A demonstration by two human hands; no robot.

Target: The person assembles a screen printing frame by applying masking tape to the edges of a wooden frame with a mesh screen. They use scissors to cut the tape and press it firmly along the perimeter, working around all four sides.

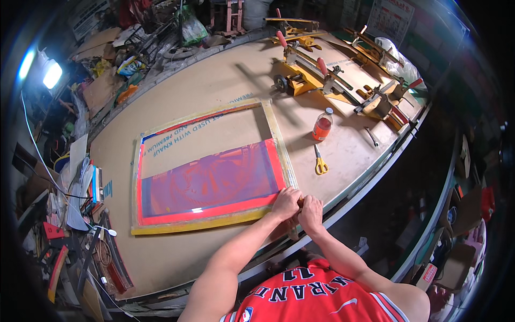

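A screen-printing frame [185, 225] with yellow and grey edges lies on the board-topped table. Purple mesh [214, 174] bordered in red spans only its nearer part; bare board shows through the farther part. At the frame's lower right corner my left hand [287, 203] is closed, fingers bent against the edge. My right hand [310, 211] is closed right beside it. Something small and brownish shows between the two fists, but I cannot make out what it is. Yellow-handled scissors [321, 165] lie beyond my hands, near a bottle [323, 124] of reddish liquid.
Yellow metal printing clamps [308, 75] with red handles stand at the table's far right. Stacked clutter [75, 188] lines the left side, near a lit lamp [52, 74]. A metal rail [370, 185] edges the table at right, with cardboard boxes [456, 263] beyond.
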